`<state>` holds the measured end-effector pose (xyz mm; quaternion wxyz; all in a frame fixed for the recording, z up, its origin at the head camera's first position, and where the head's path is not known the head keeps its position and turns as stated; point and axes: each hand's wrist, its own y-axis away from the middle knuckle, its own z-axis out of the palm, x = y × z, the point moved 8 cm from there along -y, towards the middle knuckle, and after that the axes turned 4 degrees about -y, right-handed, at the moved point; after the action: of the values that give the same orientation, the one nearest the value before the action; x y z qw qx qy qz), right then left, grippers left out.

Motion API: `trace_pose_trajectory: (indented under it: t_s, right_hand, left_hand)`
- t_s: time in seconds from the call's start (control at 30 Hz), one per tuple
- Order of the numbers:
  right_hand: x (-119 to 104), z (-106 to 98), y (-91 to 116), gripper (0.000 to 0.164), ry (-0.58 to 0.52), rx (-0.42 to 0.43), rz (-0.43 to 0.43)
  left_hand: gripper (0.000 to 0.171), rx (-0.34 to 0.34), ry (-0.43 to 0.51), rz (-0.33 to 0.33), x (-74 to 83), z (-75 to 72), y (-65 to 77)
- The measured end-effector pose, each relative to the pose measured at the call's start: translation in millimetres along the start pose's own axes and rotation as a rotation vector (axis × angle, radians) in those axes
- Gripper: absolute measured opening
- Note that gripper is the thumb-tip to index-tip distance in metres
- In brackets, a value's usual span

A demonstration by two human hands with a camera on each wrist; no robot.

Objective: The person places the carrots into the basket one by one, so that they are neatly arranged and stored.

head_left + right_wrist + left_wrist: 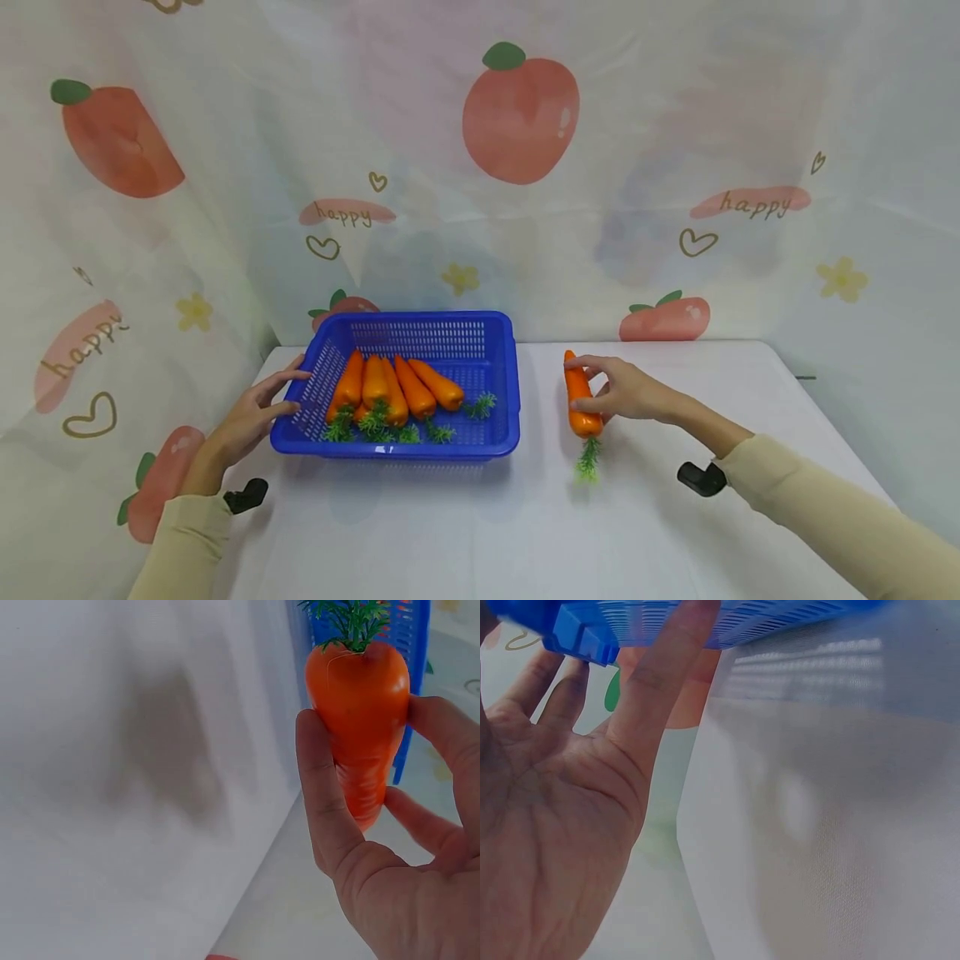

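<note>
My right hand (630, 390) pinches an orange toy carrot (578, 392) between thumb and fingers, to the right of the blue basket (516, 400). Its narrow tip points away from me and its green leafy top (588, 458) towards me. The right wrist view shows the carrot (360, 697) upside down in the fingers, with a shadow on the cloth apart from it. At the basket's left side, my left hand (243, 421) touches the wall with fairly straight fingers. In the left wrist view, the thumb (656, 690) reaches the basket's underside edge, which hides its tip.
Several orange carrots (412, 387) with green tops lie inside the basket, mostly on its left and middle. A white cloth (480, 525) covers the table. Behind the table hangs a printed fabric backdrop (420, 125) with fruit pictures; another side of it stands at the left.
</note>
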<state>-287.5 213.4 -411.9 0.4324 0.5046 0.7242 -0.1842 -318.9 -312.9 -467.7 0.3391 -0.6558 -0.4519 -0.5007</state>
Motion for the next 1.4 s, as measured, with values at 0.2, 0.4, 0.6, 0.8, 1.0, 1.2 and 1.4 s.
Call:
trace_pose_trajectory:
  t_s: [0.2, 0.4, 0.6, 0.8, 1.0, 1.2, 1.4]
  right_hand:
    - [-18.7, -9.3, 0.0, 0.069, 0.007, -0.011, -0.03]
    - [-33.6, -21.2, 0.9, 0.071, -0.003, -0.007, -0.066]
    - [-42.4, -28.8, 1.0, 0.072, 0.0, -0.003, -0.085]
    - [-51.3, -28.7, -4.1, 0.071, -0.001, -0.006, -0.106]
    - [-60.7, -26.0, -17.0, 0.072, -0.008, -0.028, -0.1]
    - [-73.2, -21.4, -33.4, 0.071, -0.044, -0.076, -0.105]
    - [-87.9, -9.4, -55.6, 0.068, -0.031, -0.133, -0.132]
  left_hand:
    - [0.053, 0.004, -0.004, 0.003, 2.3, -1.9, 0.4]
    - [0.053, 0.008, -0.011, -0.007, 2.8, -2.9, 1.2]
    - [0.053, 0.006, 0.003, -0.013, 1.2, -2.7, 1.3]
    - [0.052, -0.007, 0.026, -0.002, -1.0, -2.5, 0.9]
    - [0.053, 0.0, 0.026, -0.011, -0.2, -0.6, 1.0]
    - [0.053, 0.009, 0.02, -0.013, -0.9, -0.7, -0.5]
    - [0.051, 0.006, 0.024, -0.004, 1.8, 0.8, 0.3]
